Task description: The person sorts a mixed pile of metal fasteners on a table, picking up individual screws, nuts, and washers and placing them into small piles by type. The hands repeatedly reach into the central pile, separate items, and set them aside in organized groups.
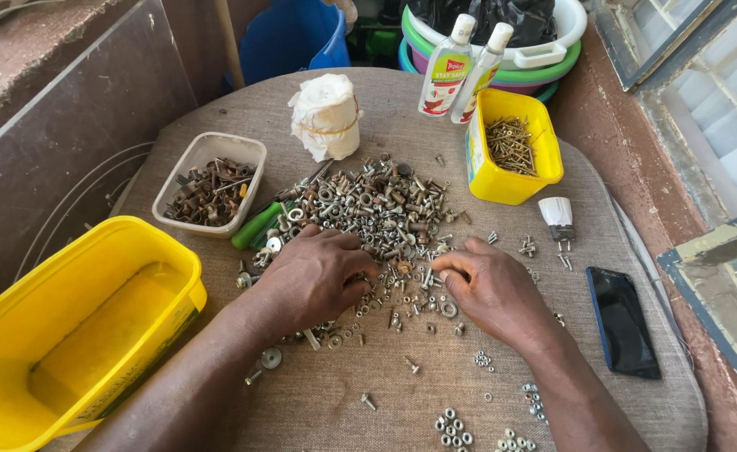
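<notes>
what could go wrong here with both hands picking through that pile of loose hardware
The pile of nuts and bolts sprawls wide; strays near the table edge may roll off. The left hand and right hand could scatter the small sorted nut clusters. The phone lies close and might get scratched.

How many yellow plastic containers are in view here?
2. A large empty yellow tub sits at the near left beside the left hand; a smaller yellow box holding screws stands at the far right.
</notes>
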